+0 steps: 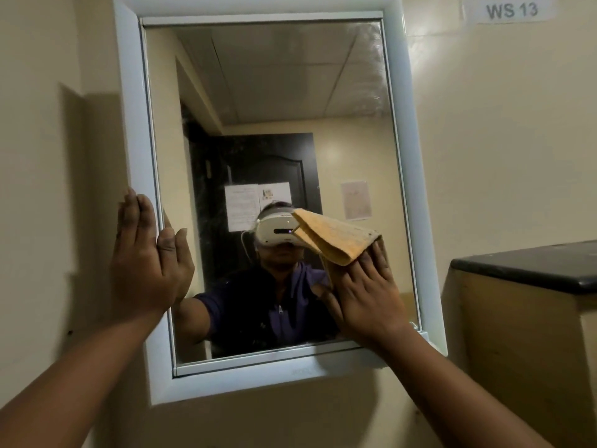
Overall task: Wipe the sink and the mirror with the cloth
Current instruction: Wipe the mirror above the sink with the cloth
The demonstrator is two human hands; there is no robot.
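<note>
The right hand (pixel 361 295) presses a folded orange cloth (pixel 332 239) under flat fingers (pixel 376 253) against the white-framed wall mirror (pixel 274 101). The left hand (pixel 142 253), fingers straight, rests on the frame's left edge, holding nothing.

Right hand (pixel 361 292) presses the orange cloth (pixel 336 239) against the mirror (pixel 274 92) — left hand (pixel 142 263) flat on its white frame (pixel 135 124).

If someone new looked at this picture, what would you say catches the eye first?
The white-framed mirror on the cream wall fills the middle. The right hand presses a folded orange cloth flat against the lower glass, while the left hand rests open on the frame's left edge. A paper label reading WS 13 sits top right.
</note>
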